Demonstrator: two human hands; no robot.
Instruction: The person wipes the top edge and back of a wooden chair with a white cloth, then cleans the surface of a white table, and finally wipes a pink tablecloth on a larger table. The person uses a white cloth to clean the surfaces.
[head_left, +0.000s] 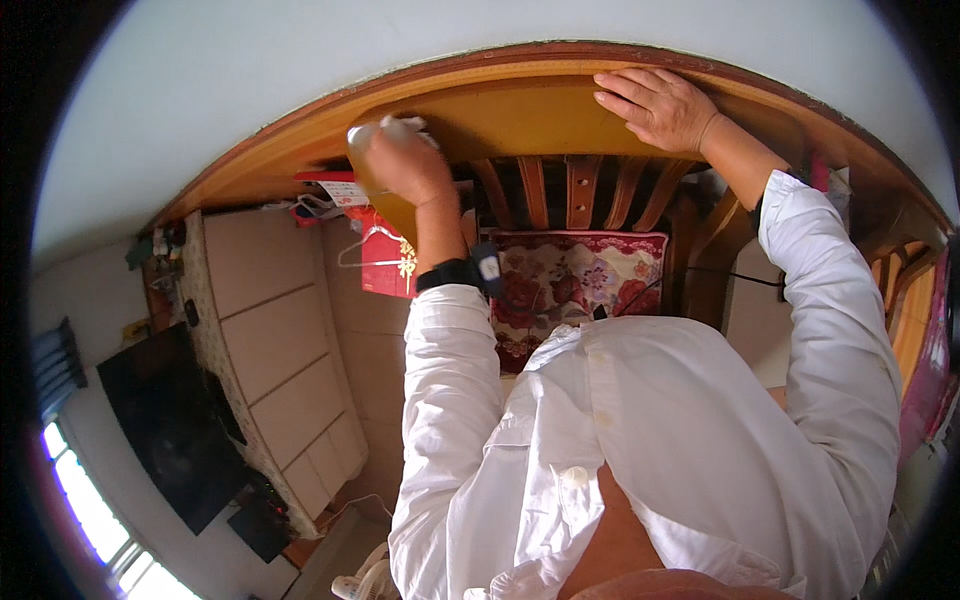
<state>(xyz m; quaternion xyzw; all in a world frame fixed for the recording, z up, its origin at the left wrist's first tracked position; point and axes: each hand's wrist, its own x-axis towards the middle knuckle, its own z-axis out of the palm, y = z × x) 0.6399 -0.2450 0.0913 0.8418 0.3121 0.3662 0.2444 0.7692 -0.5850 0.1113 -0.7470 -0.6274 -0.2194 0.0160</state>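
Note:
My left hand (409, 165), blurred, is closed around a crumpled white cloth (397, 124) at the left end of a glossy yellow-brown wooden panel (517, 116). The panel forms the top of a slatted wooden seat back. My right hand (664, 109) lies palm down on the same panel towards its right side, fingers slightly spread and holding nothing. Below the panel run several wooden slats (581, 191). A flowered red and cream seat mat (577, 277) lies below them, partly covered by my white shirt.
On the left, a red printed sheet with writing (379, 262) hangs near a clear hanger (367, 259). Beyond are a pale drawer cabinet (277, 322), a dark television (169, 427) and a bright window (90, 502). A pale wall (480, 22) borders the wood behind.

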